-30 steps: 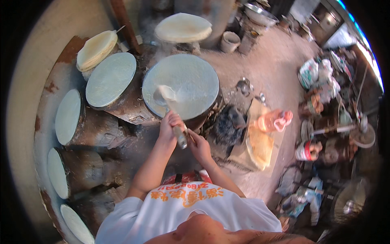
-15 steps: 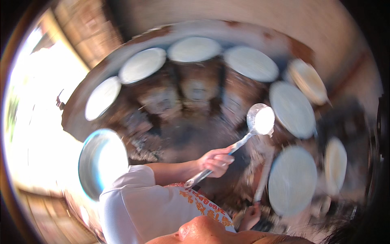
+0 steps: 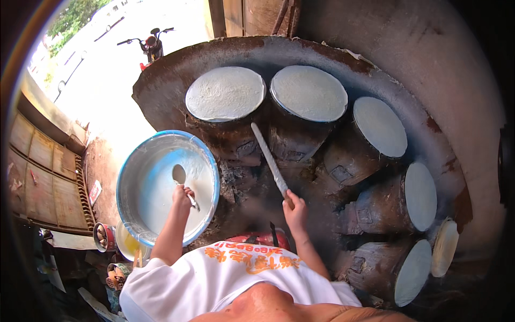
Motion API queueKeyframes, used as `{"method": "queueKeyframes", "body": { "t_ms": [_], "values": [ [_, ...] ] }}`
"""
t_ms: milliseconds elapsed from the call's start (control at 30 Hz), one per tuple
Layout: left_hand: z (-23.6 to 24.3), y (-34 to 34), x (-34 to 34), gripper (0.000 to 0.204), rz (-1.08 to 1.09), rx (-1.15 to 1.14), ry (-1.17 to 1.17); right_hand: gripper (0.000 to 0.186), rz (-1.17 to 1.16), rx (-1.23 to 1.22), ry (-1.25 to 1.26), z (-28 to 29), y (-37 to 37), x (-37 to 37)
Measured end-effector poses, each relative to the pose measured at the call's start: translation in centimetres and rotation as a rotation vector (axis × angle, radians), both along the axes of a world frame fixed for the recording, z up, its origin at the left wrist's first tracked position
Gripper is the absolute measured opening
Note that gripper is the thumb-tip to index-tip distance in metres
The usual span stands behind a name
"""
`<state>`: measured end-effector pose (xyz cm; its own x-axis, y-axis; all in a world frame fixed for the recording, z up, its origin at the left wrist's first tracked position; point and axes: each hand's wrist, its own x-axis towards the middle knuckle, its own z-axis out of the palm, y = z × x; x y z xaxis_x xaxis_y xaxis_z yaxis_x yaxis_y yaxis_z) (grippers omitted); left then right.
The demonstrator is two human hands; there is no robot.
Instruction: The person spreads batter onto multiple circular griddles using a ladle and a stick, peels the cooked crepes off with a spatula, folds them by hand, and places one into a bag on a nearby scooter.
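Note:
My left hand (image 3: 184,195) is closed round the handle of a ladle (image 3: 179,173), its bowl in or just above white batter (image 3: 153,201) in a large blue basin (image 3: 123,185). How deep the bowl sits I cannot tell. My right hand (image 3: 295,210) grips the lower end of a long, flat, whitened spatula (image 3: 270,162). Its blade points up and to the left, towards the gap between two round griddles (image 3: 225,95) (image 3: 309,93), both coated with white batter. More coated griddles (image 3: 380,127) (image 3: 421,197) curve round to my right on barrel stoves (image 3: 346,161).
A curved, rusty metal shield (image 3: 429,121) rises behind the stoves. Round pale flatbread-like discs (image 3: 445,248) stand at the far right. Small tubs and cans (image 3: 105,237) sit left of the basin. A motorbike (image 3: 153,45) is outside at upper left. Faint steam hangs between the stoves.
The view has swung left. My left hand has brought the ladle, earlier held out full of white batter by the right-hand griddles, back to the basin. The spatula stays in my right hand.

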<state>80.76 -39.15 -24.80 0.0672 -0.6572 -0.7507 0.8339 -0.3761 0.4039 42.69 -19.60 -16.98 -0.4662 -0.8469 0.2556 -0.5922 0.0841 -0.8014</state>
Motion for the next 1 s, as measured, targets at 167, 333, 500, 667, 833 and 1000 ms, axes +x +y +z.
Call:
{"method": "queueKeyframes", "body": {
  "t_ms": [167,333,500,667,833,1000],
  "values": [
    [-5.4,-7.7,-9.1,0.003,0.176,0.179,-0.2,0.038,-0.021,0.064,0.164,2.4,-10.4,-7.0],
    [-2.8,-7.8,-15.5,0.018,-0.049,-0.028,-0.135,0.037,-0.007,0.105,0.237,3.1,-16.3,-14.7],
    [7.7,-6.1,-21.3,0.03,-0.346,-0.188,-0.623,0.036,0.203,-0.175,-0.033,3.6,-22.3,-15.8],
    [4.3,-1.6,-16.9,0.023,-0.521,-0.214,-0.898,0.042,1.143,0.31,0.071,6.7,-29.8,-5.2],
    [-4.4,1.1,-2.8,0.026,-0.684,-0.415,-1.35,0.021,1.421,0.425,0.122,-6.4,-32.3,9.1],
    [5.0,-1.2,-7.6,0.027,-0.479,-0.408,-1.182,0.039,1.429,0.606,-0.109,-4.3,-27.6,13.2]
  ]
}}
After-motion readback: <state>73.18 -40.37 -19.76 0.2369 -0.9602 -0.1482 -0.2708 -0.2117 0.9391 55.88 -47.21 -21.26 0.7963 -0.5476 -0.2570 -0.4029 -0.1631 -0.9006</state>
